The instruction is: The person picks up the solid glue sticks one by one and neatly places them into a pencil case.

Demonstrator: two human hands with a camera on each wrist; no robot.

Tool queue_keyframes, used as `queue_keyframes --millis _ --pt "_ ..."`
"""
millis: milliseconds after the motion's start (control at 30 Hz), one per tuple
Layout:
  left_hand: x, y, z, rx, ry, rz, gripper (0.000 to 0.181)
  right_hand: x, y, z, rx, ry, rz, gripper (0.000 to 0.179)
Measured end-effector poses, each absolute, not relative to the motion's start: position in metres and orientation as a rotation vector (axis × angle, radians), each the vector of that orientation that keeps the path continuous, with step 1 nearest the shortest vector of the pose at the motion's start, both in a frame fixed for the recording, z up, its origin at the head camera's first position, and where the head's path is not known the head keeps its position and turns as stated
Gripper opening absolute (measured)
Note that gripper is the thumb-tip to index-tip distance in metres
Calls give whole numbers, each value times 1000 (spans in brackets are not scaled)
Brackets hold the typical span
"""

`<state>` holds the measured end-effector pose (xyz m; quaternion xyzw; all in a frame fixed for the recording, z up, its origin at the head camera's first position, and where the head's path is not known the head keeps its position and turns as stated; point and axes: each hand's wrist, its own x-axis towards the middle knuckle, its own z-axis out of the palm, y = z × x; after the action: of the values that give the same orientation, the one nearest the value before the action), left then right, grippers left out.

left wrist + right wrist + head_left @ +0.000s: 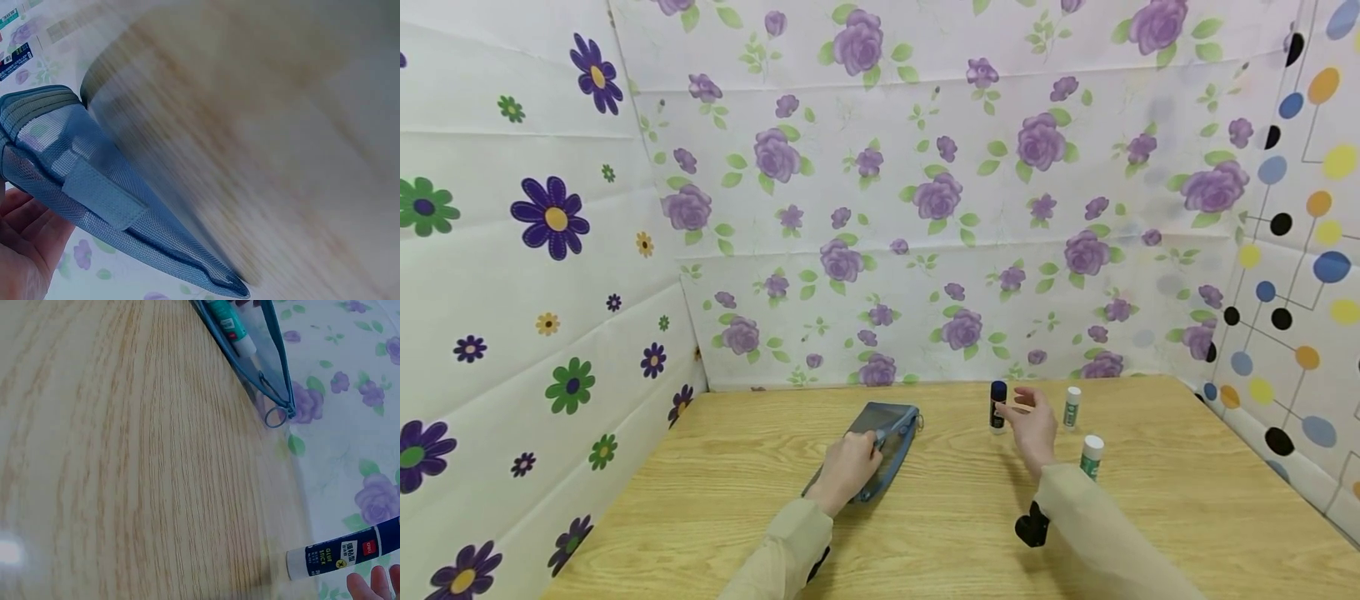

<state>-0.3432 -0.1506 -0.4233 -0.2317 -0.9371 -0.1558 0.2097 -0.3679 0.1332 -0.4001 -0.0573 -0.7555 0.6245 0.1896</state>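
My left hand (846,468) grips a blue mesh zip pouch (883,414) by its edge, left of the table's middle. In the right wrist view the pouch's mouth gapes, and a green glue stick (226,324) with a white cap lies inside. A navy glue stick (997,393) stands upright towards the back of the table. Beside it my right hand (1033,429) reaches in with fingers spread, the thumb and fingertips close to its side. The right wrist view shows those fingertips (357,587) near its label, not wrapped round it.
Two green glue sticks with white caps stand right of my right hand, one farther back (1072,408) and one nearer (1092,457), partly behind the sleeve. Flower-printed sheeting (880,250) rises at the wooden table's (737,467) back edge, with patterned sheets at both sides.
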Motion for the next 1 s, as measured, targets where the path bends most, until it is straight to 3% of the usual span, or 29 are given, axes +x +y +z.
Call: queue_keyframes --millis 600,1000 --pt "-342 -151 -424 -662 -2587 -441 25 -385 126 -409 -191 -2008 1817 39" --pt "-342 -151 -424 -653 -2592 -447 25 -393 126 -416 -136 -2031 1867 46"
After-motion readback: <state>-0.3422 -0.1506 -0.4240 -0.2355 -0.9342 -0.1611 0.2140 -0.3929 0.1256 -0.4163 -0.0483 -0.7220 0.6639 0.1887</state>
